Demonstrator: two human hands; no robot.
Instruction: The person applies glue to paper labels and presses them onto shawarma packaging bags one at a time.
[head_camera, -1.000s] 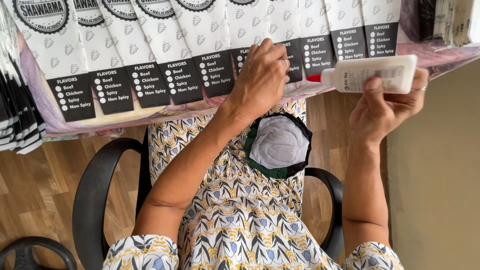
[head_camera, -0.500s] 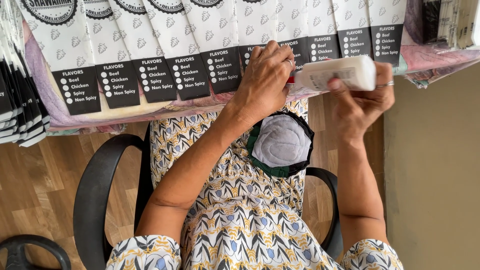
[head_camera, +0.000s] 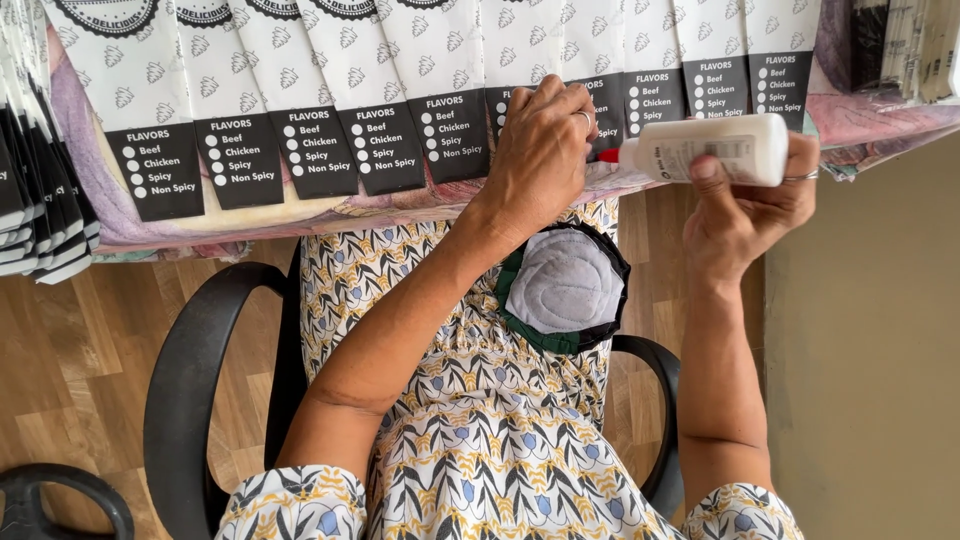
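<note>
White glue bottle (head_camera: 715, 148) sits sideways at the upper right of the frame, right hand (head_camera: 750, 205) wrapped around it in a closed grip; its red tip points at the left hand (head_camera: 540, 150), fingers curled down on the overlapping paper bags (head_camera: 400, 100) along the counter (head_camera: 250, 215) edge.

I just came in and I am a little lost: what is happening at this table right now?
A seated person works at a table covered with a row of overlapping white paper bags with black ends. The left hand presses down on the bags near the middle of the row. The right hand holds a white glue bottle on its side, its red tip pointing at the bag edge beside the left hand. A grey cloth pad lies in the person's lap.
</note>
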